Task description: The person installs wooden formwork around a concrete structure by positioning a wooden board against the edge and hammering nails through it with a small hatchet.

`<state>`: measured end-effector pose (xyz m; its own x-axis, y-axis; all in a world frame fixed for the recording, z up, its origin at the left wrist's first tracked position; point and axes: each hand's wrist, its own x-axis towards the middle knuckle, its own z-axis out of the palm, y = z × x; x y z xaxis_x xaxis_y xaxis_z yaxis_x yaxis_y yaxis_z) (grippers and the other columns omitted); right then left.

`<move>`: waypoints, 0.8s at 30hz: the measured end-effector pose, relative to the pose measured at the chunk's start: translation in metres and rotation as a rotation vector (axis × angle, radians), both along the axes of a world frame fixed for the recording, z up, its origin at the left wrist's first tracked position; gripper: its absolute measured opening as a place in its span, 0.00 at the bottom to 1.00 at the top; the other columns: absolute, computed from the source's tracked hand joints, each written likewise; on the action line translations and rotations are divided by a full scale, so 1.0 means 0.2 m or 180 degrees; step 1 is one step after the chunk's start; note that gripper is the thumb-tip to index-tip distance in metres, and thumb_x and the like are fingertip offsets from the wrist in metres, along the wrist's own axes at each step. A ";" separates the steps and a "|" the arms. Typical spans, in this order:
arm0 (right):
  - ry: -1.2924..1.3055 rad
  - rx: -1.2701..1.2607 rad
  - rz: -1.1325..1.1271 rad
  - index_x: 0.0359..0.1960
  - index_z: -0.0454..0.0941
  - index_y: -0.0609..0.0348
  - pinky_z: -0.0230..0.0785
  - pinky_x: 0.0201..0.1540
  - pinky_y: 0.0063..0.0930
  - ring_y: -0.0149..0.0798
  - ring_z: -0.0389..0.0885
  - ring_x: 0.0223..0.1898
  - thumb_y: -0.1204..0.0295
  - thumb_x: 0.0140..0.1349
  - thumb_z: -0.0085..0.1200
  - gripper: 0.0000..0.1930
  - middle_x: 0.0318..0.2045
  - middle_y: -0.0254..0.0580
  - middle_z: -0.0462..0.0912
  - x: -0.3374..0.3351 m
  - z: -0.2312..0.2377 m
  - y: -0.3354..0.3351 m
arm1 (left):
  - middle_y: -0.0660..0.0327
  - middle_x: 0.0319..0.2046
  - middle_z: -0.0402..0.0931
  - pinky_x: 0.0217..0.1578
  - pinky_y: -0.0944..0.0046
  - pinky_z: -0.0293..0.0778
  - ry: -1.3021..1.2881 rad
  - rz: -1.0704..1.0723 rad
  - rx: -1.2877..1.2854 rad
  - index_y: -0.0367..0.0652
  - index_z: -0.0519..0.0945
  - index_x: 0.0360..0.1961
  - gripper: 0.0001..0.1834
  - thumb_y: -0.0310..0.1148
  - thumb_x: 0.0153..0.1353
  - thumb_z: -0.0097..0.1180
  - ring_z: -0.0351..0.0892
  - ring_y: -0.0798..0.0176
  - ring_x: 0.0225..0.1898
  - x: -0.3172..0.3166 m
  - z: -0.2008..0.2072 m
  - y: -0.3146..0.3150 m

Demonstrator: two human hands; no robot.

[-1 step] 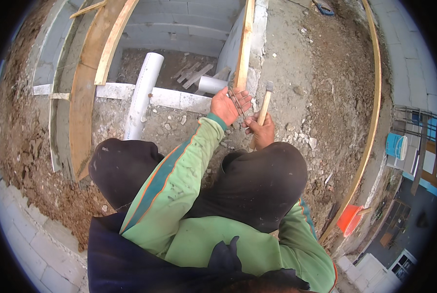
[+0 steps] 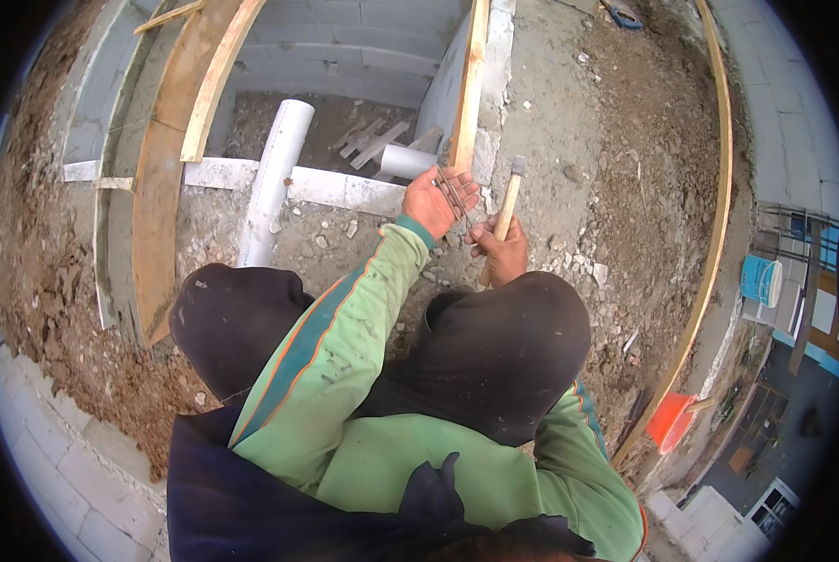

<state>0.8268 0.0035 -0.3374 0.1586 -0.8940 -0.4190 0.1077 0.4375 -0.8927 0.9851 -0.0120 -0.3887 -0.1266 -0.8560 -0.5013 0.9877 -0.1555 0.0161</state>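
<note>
My left hand (image 2: 426, 202) is turned palm up with its fingers stretched out. Several thin nails (image 2: 453, 195) lie across its palm and fingers. Close beside it, my right hand (image 2: 504, 256) is closed round the wooden handle of a hammer (image 2: 507, 212), whose grey head points away from me. The thumb and forefinger of that hand reach toward the nail ends by the left fingers; whether they pinch a nail is too small to tell. Just beyond the left fingers is the near end of a wooden batten (image 2: 469, 103).
A white pipe (image 2: 274, 178) leans over the edge of a block-walled pit, and a shorter pipe (image 2: 406, 162) lies nearby. Boards (image 2: 162, 206) stand at the left. A long batten (image 2: 722, 187), blue bucket (image 2: 761, 281) and red bucket (image 2: 668, 423) are at the right, past rubble.
</note>
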 end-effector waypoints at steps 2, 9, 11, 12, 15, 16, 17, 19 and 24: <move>-0.0028 -0.0016 -0.0001 0.37 0.65 0.60 0.70 0.23 0.22 0.35 0.81 0.26 0.84 0.54 0.56 0.13 0.28 0.43 0.79 0.00 0.02 0.00 | 0.53 0.42 0.75 0.48 0.50 0.71 -0.0399 -0.0001 0.0190 0.39 0.71 0.44 0.18 0.44 0.66 0.45 0.75 0.51 0.44 0.02 -0.05 0.01; 0.0294 0.0015 0.0049 0.38 0.65 0.61 0.71 0.25 0.23 0.35 0.82 0.29 0.80 0.58 0.55 0.11 0.29 0.43 0.79 -0.04 -0.02 -0.04 | 0.65 0.27 0.75 0.15 0.74 0.59 -0.2027 -0.1362 0.0129 0.42 0.73 0.34 0.12 0.35 0.57 0.64 0.67 0.76 0.20 0.01 0.02 0.03; 0.0281 0.0058 0.0052 0.38 0.65 0.60 0.71 0.24 0.22 0.35 0.82 0.29 0.80 0.58 0.55 0.11 0.29 0.43 0.79 -0.04 -0.04 -0.03 | 0.65 0.23 0.75 0.13 0.74 0.57 -0.2412 -0.1462 0.0175 0.41 0.73 0.32 0.12 0.33 0.56 0.65 0.66 0.76 0.17 -0.03 0.04 0.02; 0.0257 0.0081 -0.0004 0.38 0.66 0.61 0.71 0.23 0.22 0.35 0.82 0.28 0.80 0.57 0.56 0.12 0.29 0.43 0.79 -0.03 -0.04 -0.04 | 0.65 0.23 0.75 0.13 0.74 0.57 -0.2412 -0.1478 0.0193 0.41 0.73 0.32 0.12 0.33 0.56 0.65 0.66 0.76 0.17 -0.02 0.05 0.02; 0.0431 0.0055 -0.0098 0.39 0.67 0.61 0.70 0.22 0.22 0.35 0.81 0.27 0.79 0.57 0.56 0.11 0.28 0.41 0.78 -0.05 -0.06 -0.03 | 0.65 0.21 0.75 0.14 0.73 0.58 -0.2714 -0.1415 0.0174 0.42 0.75 0.30 0.10 0.33 0.55 0.65 0.66 0.75 0.17 0.01 0.02 0.00; 0.0617 -0.0013 -0.0130 0.39 0.67 0.60 0.70 0.23 0.21 0.34 0.81 0.26 0.77 0.58 0.56 0.11 0.27 0.39 0.77 -0.05 -0.07 -0.03 | 0.65 0.21 0.75 0.14 0.73 0.58 -0.2716 -0.1422 0.0194 0.42 0.75 0.30 0.10 0.33 0.55 0.65 0.66 0.75 0.17 0.02 0.01 -0.01; 0.0611 0.0007 -0.0127 0.39 0.67 0.60 0.70 0.23 0.21 0.34 0.81 0.26 0.77 0.58 0.56 0.11 0.27 0.39 0.77 -0.07 -0.07 -0.02 | 0.62 0.23 0.77 0.17 0.71 0.63 -0.2973 -0.1156 0.0098 0.38 0.76 0.31 0.11 0.31 0.54 0.65 0.70 0.72 0.19 0.03 0.00 -0.01; 0.0612 0.0353 0.0025 0.42 0.67 0.59 0.67 0.22 0.19 0.30 0.76 0.24 0.74 0.62 0.53 0.10 0.27 0.35 0.74 -0.11 -0.05 -0.02 | 0.56 0.25 0.78 0.28 0.63 0.72 -0.3629 -0.0882 0.0089 0.32 0.77 0.30 0.13 0.33 0.53 0.65 0.76 0.62 0.24 0.08 -0.09 -0.01; 0.0757 -0.0258 -0.0119 0.48 0.68 0.56 0.60 0.19 0.19 0.25 0.67 0.18 0.69 0.65 0.51 0.12 0.24 0.32 0.72 -0.21 -0.07 0.13 | 0.47 0.24 0.77 0.32 0.53 0.70 -0.5157 -0.1216 -0.0319 0.30 0.78 0.28 0.22 0.44 0.52 0.63 0.77 0.51 0.25 0.06 -0.15 -0.01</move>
<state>0.7855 0.0302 -0.3515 0.0304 -0.9296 -0.3673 -0.0948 0.3631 -0.9269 0.9973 -0.0142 -0.4187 0.2391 -0.9349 -0.2624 -0.1523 -0.3030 0.9407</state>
